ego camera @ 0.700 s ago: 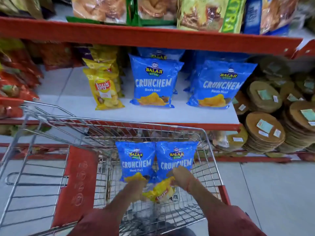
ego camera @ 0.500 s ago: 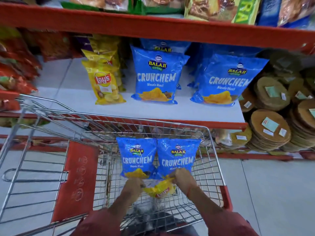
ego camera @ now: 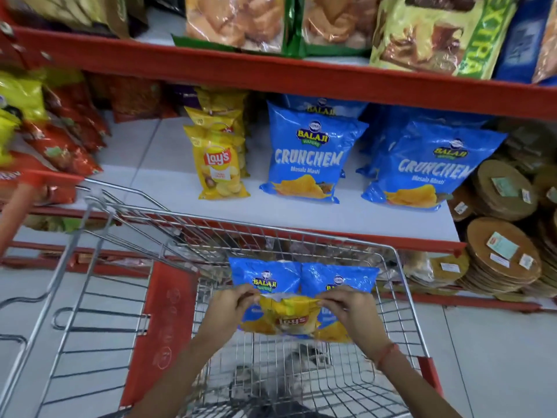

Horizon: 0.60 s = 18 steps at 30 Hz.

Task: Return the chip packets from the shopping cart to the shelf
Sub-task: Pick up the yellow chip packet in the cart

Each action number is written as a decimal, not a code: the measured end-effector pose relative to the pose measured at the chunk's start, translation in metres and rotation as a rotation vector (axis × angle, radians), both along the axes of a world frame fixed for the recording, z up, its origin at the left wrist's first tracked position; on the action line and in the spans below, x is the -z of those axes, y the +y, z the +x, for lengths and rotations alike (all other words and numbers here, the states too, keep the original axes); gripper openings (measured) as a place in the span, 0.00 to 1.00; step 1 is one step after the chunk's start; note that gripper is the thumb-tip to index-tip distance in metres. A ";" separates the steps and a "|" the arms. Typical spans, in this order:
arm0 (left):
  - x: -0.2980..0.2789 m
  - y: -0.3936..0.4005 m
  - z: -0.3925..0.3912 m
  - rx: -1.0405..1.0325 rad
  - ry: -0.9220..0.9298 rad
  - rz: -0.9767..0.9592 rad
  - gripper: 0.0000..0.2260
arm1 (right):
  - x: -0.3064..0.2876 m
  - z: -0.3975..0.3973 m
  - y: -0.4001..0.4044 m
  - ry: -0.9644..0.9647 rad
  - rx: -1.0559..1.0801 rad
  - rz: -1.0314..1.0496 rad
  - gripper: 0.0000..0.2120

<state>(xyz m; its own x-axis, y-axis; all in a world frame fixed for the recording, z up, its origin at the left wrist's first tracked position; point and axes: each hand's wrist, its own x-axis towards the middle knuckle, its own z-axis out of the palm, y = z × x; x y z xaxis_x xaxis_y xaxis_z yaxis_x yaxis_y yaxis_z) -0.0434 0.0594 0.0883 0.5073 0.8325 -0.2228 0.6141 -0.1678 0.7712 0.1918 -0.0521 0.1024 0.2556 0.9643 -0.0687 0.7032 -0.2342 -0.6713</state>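
Note:
Inside the wire shopping cart [ego camera: 401, 285], a yellow Lay's packet [ego camera: 289, 318] is held up by its top edge. My left hand [ego camera: 232, 303] pinches its left corner and my right hand [ego camera: 346, 306] pinches its right corner. Behind it, two blue Balaji Crunchem packets [ego camera: 265, 276] [ego camera: 340, 279] lean upright against the cart's far wall, partly hidden by the yellow packet. On the white shelf [ego camera: 150, 164] stand more yellow Lay's packets [ego camera: 218, 167] and blue Crunchem packets [ego camera: 307, 155] [ego camera: 428, 170].
Red snack packets [ego camera: 63, 137] fill the shelf's left end. Stacks of round brown discs [ego camera: 503, 260] sit at the right. An upper red-edged shelf [ego camera: 271, 73] holds large bags. The cart's red child-seat flap [ego camera: 162, 321] lies on the left.
Both hands have lifted the yellow Lay's packet from the cart floor and now hold it by its top corners in front of the blue packets. The view has shifted nearer.

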 end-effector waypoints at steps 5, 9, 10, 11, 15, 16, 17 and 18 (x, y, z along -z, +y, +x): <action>-0.061 0.040 -0.006 -0.146 -0.231 0.095 0.08 | -0.058 -0.006 0.048 0.017 0.040 0.243 0.04; -0.099 0.076 -0.003 -0.235 -0.405 0.177 0.11 | -0.099 -0.008 0.094 0.005 0.066 0.421 0.05; -0.107 0.086 -0.003 -0.249 -0.422 0.202 0.09 | -0.107 -0.009 0.105 0.000 0.077 0.456 0.05; -0.115 0.096 -0.002 -0.264 -0.438 0.225 0.09 | -0.116 -0.009 0.116 -0.004 0.083 0.486 0.05; -0.139 0.131 -0.002 -0.325 -0.494 0.299 0.07 | -0.136 -0.012 0.162 0.019 0.088 0.564 0.04; -0.141 0.139 -0.003 -0.336 -0.496 0.318 0.05 | -0.137 -0.013 0.172 0.023 0.088 0.571 0.04; -0.141 0.146 -0.005 -0.342 -0.489 0.337 0.04 | -0.137 -0.014 0.182 0.024 0.086 0.572 0.05; -0.139 0.155 -0.007 -0.346 -0.469 0.354 0.04 | -0.135 -0.016 0.191 0.017 0.085 0.568 0.05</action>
